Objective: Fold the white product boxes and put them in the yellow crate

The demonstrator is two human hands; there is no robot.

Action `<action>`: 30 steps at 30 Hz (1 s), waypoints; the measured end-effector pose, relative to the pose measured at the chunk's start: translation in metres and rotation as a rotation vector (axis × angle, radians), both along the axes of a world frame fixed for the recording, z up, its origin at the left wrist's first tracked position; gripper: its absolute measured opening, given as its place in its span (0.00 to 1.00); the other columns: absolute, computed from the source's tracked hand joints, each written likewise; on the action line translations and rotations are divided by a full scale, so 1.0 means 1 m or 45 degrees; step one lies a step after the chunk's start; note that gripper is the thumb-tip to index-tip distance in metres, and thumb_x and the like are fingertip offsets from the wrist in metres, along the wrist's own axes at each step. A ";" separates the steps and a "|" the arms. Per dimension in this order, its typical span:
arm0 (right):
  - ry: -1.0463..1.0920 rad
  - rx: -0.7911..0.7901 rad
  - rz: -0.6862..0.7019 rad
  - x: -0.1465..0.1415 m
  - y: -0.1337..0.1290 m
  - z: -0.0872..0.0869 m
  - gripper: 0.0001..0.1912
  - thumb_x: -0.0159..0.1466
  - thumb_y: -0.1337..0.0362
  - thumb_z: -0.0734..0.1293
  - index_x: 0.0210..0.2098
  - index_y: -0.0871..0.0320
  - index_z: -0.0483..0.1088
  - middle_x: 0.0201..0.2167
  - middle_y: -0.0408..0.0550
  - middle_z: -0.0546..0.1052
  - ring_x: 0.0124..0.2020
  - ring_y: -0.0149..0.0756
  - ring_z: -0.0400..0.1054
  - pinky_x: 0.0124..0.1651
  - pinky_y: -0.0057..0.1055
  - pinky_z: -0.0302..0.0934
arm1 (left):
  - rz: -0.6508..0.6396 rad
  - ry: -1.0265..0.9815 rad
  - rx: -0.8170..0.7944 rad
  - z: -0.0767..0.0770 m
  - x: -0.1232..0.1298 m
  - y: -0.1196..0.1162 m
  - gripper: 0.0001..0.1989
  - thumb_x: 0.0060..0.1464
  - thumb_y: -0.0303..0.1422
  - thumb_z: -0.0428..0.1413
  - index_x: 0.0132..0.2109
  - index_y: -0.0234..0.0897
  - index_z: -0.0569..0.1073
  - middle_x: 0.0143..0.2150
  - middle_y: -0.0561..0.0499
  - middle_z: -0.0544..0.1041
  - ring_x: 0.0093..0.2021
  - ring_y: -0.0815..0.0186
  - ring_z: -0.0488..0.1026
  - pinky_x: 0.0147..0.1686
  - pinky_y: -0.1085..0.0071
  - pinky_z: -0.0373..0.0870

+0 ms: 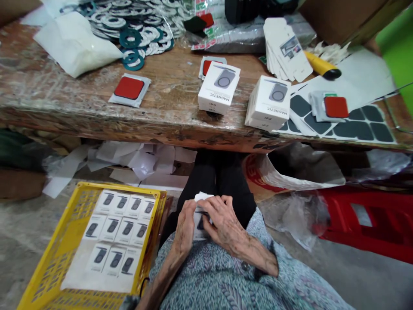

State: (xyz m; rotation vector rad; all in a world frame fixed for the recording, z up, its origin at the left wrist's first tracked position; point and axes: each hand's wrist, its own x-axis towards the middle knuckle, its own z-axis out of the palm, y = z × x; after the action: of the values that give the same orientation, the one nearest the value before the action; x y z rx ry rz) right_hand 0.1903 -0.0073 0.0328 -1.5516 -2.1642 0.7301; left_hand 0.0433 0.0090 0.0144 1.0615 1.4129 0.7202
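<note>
On my lap lies a small white printed box [200, 228], with a white flap standing up at its far end. My left hand [185, 226] lies along the box's left side, fingers closed against it. From the right, my right hand [221, 217] reaches over the box, its fingers curled on the top near the flap. Part of the box is hidden under both hands. Two more white boxes marked MAGNETIC, a nearer-centre box [219, 86] and a right-hand box [269, 101], stand on the workbench ahead.
A yellow crate [155, 193] at my left holds several white boxes in rows. On the workbench [174, 99] are red square pads [129, 88], ring stickers [130, 36], flattened cartons [284, 49] and a yellow-handled tool [321, 64]. A red plastic stool [364, 224] is at right.
</note>
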 end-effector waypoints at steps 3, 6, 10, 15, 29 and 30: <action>-0.018 -0.062 -0.017 0.000 0.004 -0.004 0.15 0.60 0.72 0.61 0.46 0.58 0.66 0.40 0.52 0.72 0.42 0.44 0.64 0.47 0.43 0.54 | -0.015 -0.098 -0.075 0.003 -0.002 0.000 0.14 0.57 0.36 0.51 0.48 0.38 0.73 0.41 0.48 0.80 0.44 0.59 0.78 0.49 0.60 0.75; -0.050 -0.100 0.014 -0.004 0.007 -0.005 0.10 0.58 0.71 0.61 0.40 0.57 0.66 0.37 0.50 0.70 0.41 0.44 0.62 0.47 0.43 0.54 | 0.048 -0.149 0.013 -0.003 -0.004 -0.006 0.18 0.53 0.34 0.57 0.51 0.41 0.65 0.40 0.52 0.78 0.41 0.63 0.78 0.45 0.64 0.76; 0.052 -0.077 0.038 -0.011 0.005 -0.002 0.14 0.59 0.72 0.59 0.44 0.58 0.66 0.39 0.52 0.71 0.42 0.44 0.63 0.48 0.45 0.55 | 0.005 -0.168 0.190 -0.015 -0.008 -0.015 0.15 0.58 0.35 0.56 0.51 0.40 0.65 0.45 0.49 0.77 0.47 0.64 0.77 0.50 0.65 0.74; 0.305 -0.173 0.022 -0.005 0.002 -0.003 0.19 0.59 0.74 0.58 0.49 0.55 0.66 0.45 0.52 0.72 0.48 0.43 0.65 0.53 0.46 0.58 | -0.004 -0.090 0.212 -0.017 -0.019 -0.016 0.10 0.58 0.37 0.57 0.45 0.38 0.71 0.40 0.51 0.77 0.41 0.64 0.76 0.42 0.69 0.73; 1.265 -1.113 -0.551 0.001 0.007 -0.019 0.12 0.64 0.53 0.66 0.37 0.55 0.64 0.30 0.40 0.68 0.32 0.33 0.64 0.38 0.31 0.62 | 0.143 -0.310 -0.174 -0.003 -0.021 -0.004 0.16 0.55 0.37 0.56 0.50 0.44 0.65 0.30 0.59 0.72 0.29 0.69 0.69 0.30 0.74 0.68; 1.127 -0.949 -0.463 0.004 0.007 -0.017 0.10 0.66 0.54 0.65 0.39 0.54 0.65 0.31 0.41 0.68 0.34 0.33 0.64 0.40 0.32 0.63 | 0.082 -0.308 -0.179 -0.003 -0.023 -0.003 0.13 0.56 0.37 0.56 0.47 0.43 0.66 0.31 0.58 0.72 0.29 0.69 0.69 0.30 0.74 0.68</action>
State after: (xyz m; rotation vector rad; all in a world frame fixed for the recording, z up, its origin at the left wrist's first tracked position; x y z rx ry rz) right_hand 0.1938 0.0000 0.0153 -1.4234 -0.9653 1.7818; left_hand 0.0199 0.0062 0.0111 0.7946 1.2734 0.7573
